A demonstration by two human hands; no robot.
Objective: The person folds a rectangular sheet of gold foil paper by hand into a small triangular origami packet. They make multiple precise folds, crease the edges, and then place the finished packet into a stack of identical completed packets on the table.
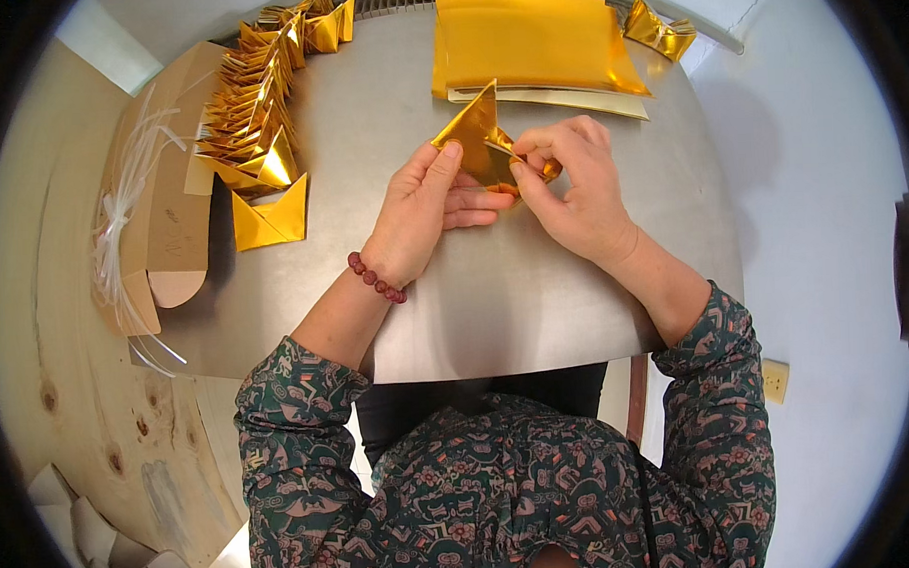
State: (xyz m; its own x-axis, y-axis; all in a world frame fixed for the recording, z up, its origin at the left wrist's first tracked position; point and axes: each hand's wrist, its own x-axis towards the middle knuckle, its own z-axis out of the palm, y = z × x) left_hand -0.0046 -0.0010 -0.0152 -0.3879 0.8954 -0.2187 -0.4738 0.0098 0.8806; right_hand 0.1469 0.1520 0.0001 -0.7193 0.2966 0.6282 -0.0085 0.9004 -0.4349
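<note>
Above the middle of the metal table (470, 313), both hands hold one piece of folded gold foil paper (476, 144). My left hand (428, 180) grips its left side, thumb on top and fingers beneath. At the right side, my right hand (574, 171) pinches a folded edge between thumb and index finger. One pointed corner of the paper sticks up and away from me. Behind the hands lies a stack of flat gold foil sheets (529, 41) with pale undersides. Part of the fold is hidden by the right fingers.
A long row of nested gold folded pieces (249, 103) runs along the left, with a single folded piece (272, 215) at its near end. Beside it stands a cardboard box (174, 211) with white plastic strips (118, 213). A bundled gold piece (660, 33) sits at the back right.
</note>
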